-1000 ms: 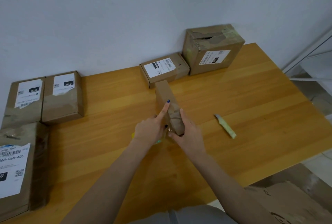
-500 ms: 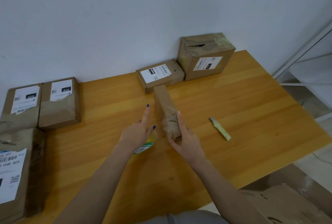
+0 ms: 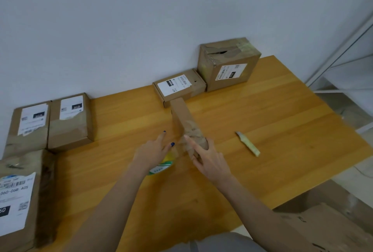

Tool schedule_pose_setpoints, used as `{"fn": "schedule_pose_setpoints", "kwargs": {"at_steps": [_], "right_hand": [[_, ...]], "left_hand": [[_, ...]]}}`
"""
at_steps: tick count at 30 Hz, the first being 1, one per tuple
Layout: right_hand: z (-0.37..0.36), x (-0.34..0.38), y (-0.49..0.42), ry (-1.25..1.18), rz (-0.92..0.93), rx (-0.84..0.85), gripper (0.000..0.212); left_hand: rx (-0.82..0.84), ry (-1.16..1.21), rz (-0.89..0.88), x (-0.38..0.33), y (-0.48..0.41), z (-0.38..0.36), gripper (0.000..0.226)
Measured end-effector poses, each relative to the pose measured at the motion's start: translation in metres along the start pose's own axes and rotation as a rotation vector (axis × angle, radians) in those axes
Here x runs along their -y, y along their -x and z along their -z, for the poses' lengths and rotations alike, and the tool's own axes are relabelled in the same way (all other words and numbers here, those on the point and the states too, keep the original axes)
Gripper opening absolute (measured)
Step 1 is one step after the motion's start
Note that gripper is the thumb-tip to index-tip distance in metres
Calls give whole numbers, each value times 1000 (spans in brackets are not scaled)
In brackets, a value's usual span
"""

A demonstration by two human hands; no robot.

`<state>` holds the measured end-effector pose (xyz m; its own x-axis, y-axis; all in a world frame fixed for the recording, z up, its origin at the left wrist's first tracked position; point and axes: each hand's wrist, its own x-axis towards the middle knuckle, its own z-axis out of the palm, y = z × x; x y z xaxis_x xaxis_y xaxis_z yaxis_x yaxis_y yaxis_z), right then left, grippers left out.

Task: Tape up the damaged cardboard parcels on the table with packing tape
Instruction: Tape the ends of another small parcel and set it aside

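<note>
A narrow brown cardboard parcel [image 3: 182, 117] stands on its long edge in the middle of the wooden table [image 3: 272, 114], its near end wrapped in crinkled clear tape. My right hand [image 3: 207, 157] grips that near end, thumb on the right face and index finger along the left. My left hand [image 3: 152, 150] sits just left of the parcel, index finger and thumb stretched out. Under its palm is a tape roll [image 3: 162, 167] with a green and yellow label, mostly hidden; the lower fingers seem to hold it.
A yellow-green box cutter [image 3: 248, 144] lies to the right. A torn cube box [image 3: 229, 63] and a flat labelled box [image 3: 179, 88] stand at the back wall. Three labelled parcels [image 3: 70, 122] line the left edge. Flattened cardboard [image 3: 323, 229] lies on the floor.
My left index finger has come off the parcel's side and the hand has drawn back to the left with the tape roll. My right hand stays on the parcel's near end.
</note>
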<state>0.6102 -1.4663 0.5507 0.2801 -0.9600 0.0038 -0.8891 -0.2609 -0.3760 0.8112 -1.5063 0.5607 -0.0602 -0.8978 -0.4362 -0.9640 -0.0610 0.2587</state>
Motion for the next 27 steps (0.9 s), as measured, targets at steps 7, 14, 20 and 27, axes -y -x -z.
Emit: {"fn": "schedule_pose_setpoints", "kwargs": {"at_steps": [7,14,20,27], "right_hand": [[-4,-1,0,-43,18,-15,74],[-6,0,0,-55,-3,-62,84],[-2,0,0,5,-22,-20,83],[2,3,-4,16,-123,30,83]], "left_hand": [[30,11,15,1,1,1,61],[11,24,8,1,1,0,59],[-35,78,31,2,7,2,50],[-79,105,18,7,6,-6,49]]}}
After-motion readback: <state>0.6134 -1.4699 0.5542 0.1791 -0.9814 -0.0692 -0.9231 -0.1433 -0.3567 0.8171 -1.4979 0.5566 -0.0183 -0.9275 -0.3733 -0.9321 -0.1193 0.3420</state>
